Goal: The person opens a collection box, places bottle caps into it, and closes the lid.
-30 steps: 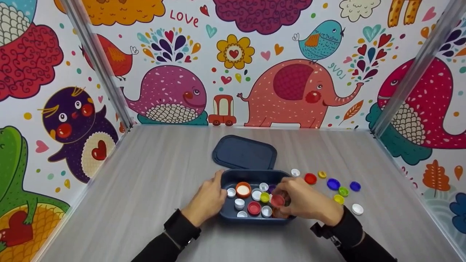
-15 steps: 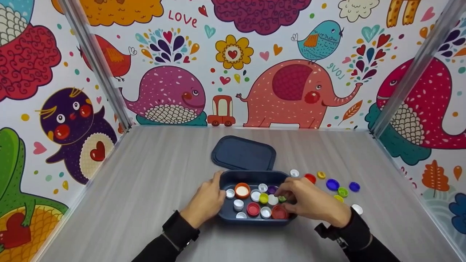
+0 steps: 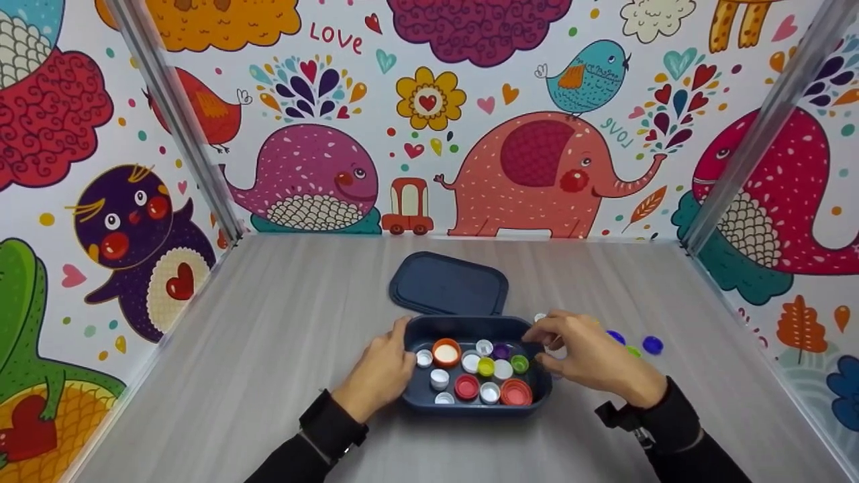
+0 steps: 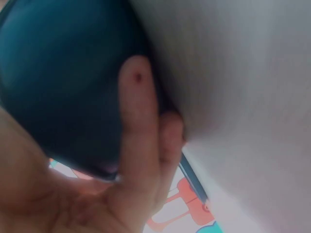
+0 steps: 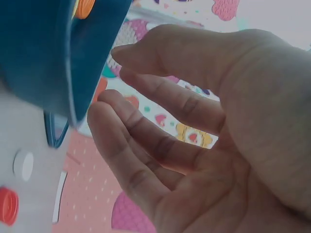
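Note:
A dark blue plastic box (image 3: 476, 410) stands on the table with several bottle caps inside, white, red, orange-rimmed, yellow, green and purple. My left hand (image 3: 379, 369) holds its left end; in the left wrist view the fingers (image 4: 138, 107) lie along the outer wall. My right hand (image 3: 594, 355) hovers at the box's right rim, holding nothing. Its fingers are loosely bent and spread from the thumb in the right wrist view, close outside the box wall (image 5: 85, 63). A red cap (image 3: 516, 394) lies in the box's near right corner.
Behind the box lies its dark blue lid (image 3: 449, 285). Several loose caps, such as a blue cap (image 3: 652, 345), lie right of the box, partly hidden by the right hand. A red cap (image 5: 8, 206) and a white cap (image 5: 23, 165) show beside it. Printed walls enclose the table.
The right hand has let go of a red cap in the box's near right corner, then moved out over the right rim. The left hand has stayed on the box.

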`<action>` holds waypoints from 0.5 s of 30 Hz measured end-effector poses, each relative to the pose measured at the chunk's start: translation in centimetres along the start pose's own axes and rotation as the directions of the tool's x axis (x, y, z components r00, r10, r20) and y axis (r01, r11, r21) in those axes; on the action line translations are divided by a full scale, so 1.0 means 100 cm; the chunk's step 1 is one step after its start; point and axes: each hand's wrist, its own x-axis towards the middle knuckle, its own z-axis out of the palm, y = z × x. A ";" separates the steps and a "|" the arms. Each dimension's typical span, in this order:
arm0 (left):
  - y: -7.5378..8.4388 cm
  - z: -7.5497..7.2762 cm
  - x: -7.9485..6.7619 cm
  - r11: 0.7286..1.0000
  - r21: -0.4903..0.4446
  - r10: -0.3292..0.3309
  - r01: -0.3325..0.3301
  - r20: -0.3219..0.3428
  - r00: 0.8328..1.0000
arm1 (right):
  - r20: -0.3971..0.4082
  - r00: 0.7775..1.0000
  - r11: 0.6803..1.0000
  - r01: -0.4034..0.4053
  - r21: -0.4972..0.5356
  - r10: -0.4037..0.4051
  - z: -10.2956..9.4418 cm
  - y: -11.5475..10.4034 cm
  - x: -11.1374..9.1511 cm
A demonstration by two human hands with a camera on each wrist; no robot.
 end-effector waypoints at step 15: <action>0.000 0.001 0.000 1.000 -0.008 -0.007 0.007 0.003 1.000 | -0.091 0.979 0.982 -0.180 0.063 0.185 -0.022 0.069 -0.005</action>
